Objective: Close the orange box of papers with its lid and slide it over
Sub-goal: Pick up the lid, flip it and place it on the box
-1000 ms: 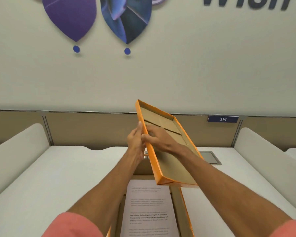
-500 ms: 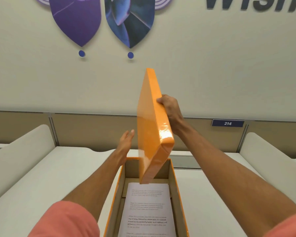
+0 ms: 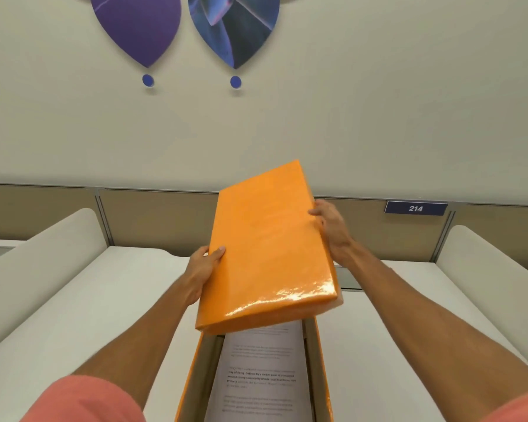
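Observation:
The orange lid (image 3: pixel 267 251) hangs in the air with its glossy top facing me, tilted and a little skewed over the far end of the orange box (image 3: pixel 192 379). My left hand (image 3: pixel 203 271) grips the lid's left edge, thumb on top. My right hand (image 3: pixel 329 228) holds its right edge higher up. The box stands open on the white desk, with printed papers (image 3: pixel 259 376) lying flat inside. The lid hides the box's far end.
The white desk (image 3: pixel 83 315) spreads to both sides of the box, bounded by white curved dividers (image 3: pixel 40 254) left and right. A tan partition with a "214" plate (image 3: pixel 415 208) runs behind. A grey hatch (image 3: pixel 348 278) shows just beyond the lid.
The lid has turned from standing on edge to facing top-up and has come down over the box. My left hand, which was free, now grips its left edge.

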### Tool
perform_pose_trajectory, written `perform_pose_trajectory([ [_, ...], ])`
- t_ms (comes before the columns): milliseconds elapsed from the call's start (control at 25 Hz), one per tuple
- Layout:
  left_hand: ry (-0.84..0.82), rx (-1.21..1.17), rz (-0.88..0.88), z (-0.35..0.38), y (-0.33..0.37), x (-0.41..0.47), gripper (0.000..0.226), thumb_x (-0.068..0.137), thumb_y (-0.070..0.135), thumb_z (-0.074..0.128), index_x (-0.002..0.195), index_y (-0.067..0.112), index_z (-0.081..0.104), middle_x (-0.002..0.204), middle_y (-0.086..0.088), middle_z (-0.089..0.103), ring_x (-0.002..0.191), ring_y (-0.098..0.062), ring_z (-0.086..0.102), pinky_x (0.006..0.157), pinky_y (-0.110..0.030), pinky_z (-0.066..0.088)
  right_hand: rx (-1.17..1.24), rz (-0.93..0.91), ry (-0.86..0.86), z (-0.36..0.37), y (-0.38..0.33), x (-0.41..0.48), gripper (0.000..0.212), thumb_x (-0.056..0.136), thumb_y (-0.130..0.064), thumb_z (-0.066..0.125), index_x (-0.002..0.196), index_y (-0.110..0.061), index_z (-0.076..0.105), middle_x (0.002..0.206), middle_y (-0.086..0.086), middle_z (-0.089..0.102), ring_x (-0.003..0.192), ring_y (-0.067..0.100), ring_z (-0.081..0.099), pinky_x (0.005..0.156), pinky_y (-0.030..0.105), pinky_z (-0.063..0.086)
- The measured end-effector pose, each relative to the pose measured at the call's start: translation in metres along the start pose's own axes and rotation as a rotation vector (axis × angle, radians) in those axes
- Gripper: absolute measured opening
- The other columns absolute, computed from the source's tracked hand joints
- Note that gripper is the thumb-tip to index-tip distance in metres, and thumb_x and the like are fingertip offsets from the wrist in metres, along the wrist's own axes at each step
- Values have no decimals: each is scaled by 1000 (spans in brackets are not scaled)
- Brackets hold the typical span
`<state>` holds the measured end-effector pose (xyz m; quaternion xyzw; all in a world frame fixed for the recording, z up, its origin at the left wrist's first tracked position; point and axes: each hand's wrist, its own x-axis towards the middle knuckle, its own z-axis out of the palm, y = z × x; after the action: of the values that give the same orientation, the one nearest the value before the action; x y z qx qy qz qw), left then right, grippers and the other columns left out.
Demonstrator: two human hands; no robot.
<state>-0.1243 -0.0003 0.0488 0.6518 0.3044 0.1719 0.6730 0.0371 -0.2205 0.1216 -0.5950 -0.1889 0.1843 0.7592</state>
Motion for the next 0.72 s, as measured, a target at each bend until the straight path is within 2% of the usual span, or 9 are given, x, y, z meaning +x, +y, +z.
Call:
perform_pose_trajectory([
  [80, 46, 119, -1, -3, -7, -5, 55, 91, 44, 59, 135, 15, 44, 122, -8, 59, 100, -30, 61, 81, -45, 51, -164, 39, 36, -9, 26, -2, 53, 86, -22, 66, 133, -14, 41, 119, 9, 55, 87, 20, 60, 65, 34, 51],
  [160, 72, 184, -28, -4, -17, -12, 52, 89, 44, 60, 132, 18, 44, 119, -8, 56, 94, -28, 60, 74, -42, 50, -271, 71, 17, -16, 52, -9, 62, 85, -27, 69, 137, -13, 38, 120, 7, 57, 90, 17, 63, 62, 33, 52],
  [320, 67, 252, -115, -11, -41, -28, 41, 89, 37, 58, 123, 22, 40, 119, -9, 52, 82, -22, 57, 57, -32, 46, -348, 148, -52, -26, 99, -32, 60, 84, -30, 71, 134, -17, 42, 125, 8, 60, 96, 20, 66, 62, 30, 55],
  [480, 15, 360, -194, -15, -64, -34, 39, 88, 33, 56, 120, 23, 35, 117, -8, 49, 84, -23, 56, 60, -34, 47, -398, 221, -36, -30, 130, -57, 62, 84, -30, 71, 136, -16, 40, 127, 8, 58, 101, 24, 64, 70, 33, 55],
  [640, -31, 410, -252, -14, -80, -31, 35, 91, 34, 51, 119, 22, 34, 113, -7, 49, 83, -23, 56, 56, -33, 46, -410, 269, 11, -35, 148, -70, 65, 84, -30, 72, 138, -15, 39, 130, 9, 57, 109, 29, 62, 88, 46, 56],
  [720, -48, 420, -271, -13, -85, -30, 33, 93, 34, 48, 119, 22, 33, 106, -5, 51, 82, -22, 56, 54, -32, 45, -410, 286, 36, -36, 154, -76, 62, 84, -30, 72, 135, -15, 42, 130, 10, 57, 108, 30, 63, 91, 50, 55],
])
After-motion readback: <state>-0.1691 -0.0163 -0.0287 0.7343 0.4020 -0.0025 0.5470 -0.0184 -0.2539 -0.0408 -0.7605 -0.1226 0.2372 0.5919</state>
